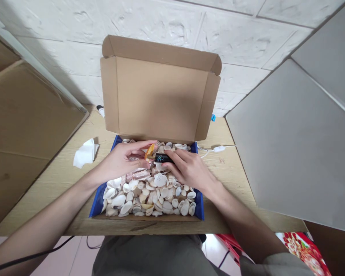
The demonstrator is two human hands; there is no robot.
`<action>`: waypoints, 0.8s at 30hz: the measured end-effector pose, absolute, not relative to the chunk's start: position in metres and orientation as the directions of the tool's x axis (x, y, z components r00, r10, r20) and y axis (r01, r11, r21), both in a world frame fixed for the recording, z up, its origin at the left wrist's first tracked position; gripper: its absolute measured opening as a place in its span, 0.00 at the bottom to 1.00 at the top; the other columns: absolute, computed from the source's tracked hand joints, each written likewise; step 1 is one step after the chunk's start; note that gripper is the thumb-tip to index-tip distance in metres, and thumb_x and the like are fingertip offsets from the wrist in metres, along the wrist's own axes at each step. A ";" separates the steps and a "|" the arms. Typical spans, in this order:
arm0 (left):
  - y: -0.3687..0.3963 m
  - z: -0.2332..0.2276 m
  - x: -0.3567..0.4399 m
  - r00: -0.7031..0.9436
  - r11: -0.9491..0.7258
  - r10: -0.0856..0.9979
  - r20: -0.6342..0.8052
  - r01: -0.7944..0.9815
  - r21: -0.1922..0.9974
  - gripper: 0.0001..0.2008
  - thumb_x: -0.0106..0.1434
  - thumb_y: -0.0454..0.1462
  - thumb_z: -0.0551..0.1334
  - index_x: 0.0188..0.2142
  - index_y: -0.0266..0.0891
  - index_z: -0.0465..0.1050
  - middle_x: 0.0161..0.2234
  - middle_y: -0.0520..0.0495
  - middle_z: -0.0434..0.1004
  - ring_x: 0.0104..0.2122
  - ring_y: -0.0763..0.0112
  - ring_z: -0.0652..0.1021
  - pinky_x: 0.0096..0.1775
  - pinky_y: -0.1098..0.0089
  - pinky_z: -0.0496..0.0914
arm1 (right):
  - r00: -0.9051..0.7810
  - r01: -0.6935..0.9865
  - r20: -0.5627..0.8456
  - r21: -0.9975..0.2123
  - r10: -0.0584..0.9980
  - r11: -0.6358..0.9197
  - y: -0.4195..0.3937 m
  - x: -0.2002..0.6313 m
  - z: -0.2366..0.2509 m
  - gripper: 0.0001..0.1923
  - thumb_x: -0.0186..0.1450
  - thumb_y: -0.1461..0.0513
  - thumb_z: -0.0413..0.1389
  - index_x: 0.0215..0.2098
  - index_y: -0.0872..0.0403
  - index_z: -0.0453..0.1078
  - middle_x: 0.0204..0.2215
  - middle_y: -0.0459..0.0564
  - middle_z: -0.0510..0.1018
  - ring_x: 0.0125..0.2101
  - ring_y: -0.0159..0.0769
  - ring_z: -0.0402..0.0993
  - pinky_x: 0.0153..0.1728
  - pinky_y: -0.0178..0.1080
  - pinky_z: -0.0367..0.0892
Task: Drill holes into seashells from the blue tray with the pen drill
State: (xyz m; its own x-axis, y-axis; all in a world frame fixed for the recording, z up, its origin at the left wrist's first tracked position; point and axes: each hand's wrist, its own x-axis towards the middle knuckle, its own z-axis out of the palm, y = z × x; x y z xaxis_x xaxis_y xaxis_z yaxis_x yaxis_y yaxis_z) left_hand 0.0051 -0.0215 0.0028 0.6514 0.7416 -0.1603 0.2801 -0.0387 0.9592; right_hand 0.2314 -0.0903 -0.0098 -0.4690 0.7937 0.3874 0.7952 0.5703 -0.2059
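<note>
A person stands at a pale wooden table (60, 180) with both forearms reaching in over an open cardboard box (158, 99). The box's lid stands upright at the far side, plain brown inside, and its outer walls show blue at the left and right edges. The box is filled close to the rim with seashells (149, 195), mostly white and cream, with a few pinkish ones near the left-centre.

The left hand (123, 159) hovers over the far-left part of the shell pile, fingers curled narrow, pinching a small orange shell (148, 151) between thumb and fingertips. The right hand (189, 168) rests over the far-right part of the pile, closed around a small black device (162, 158) with a faint greenish mark on its face; the device's left end points toward the orange shell, and the two lie just beside each other. Whether they touch cannot be told.

On the table to the left of the box lies a crumpled white tissue (85, 153). To the right, a thin white cable (218, 148) with an inline switch runs across the far edge of the table. Large cardboard sheets (25, 126) lean at the left; a grey panel (293, 153) stands at the right. The wall (166, 27) behind is white textured brick.
</note>
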 end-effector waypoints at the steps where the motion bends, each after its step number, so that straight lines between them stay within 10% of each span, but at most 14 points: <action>1: -0.021 0.003 0.005 0.655 -0.048 0.740 -0.155 0.281 0.959 0.32 0.56 0.41 0.68 0.59 0.35 0.67 0.45 0.37 0.80 0.44 0.57 0.80 0.46 0.58 0.74 | -0.468 0.793 0.388 -0.212 0.794 0.571 -0.090 0.232 -0.010 0.19 0.72 0.56 0.45 0.50 0.61 0.66 0.32 0.53 0.77 0.30 0.35 0.73 0.30 0.38 0.71; 24: -0.021 0.010 0.003 0.655 -0.130 0.752 -0.065 0.245 0.961 0.26 0.62 0.44 0.64 0.58 0.37 0.69 0.51 0.38 0.78 0.44 0.58 0.80 0.46 0.61 0.76 | -0.405 0.776 0.541 -0.223 0.737 0.590 -0.090 0.234 -0.011 0.17 0.71 0.57 0.48 0.49 0.61 0.69 0.32 0.54 0.79 0.31 0.35 0.75 0.31 0.37 0.71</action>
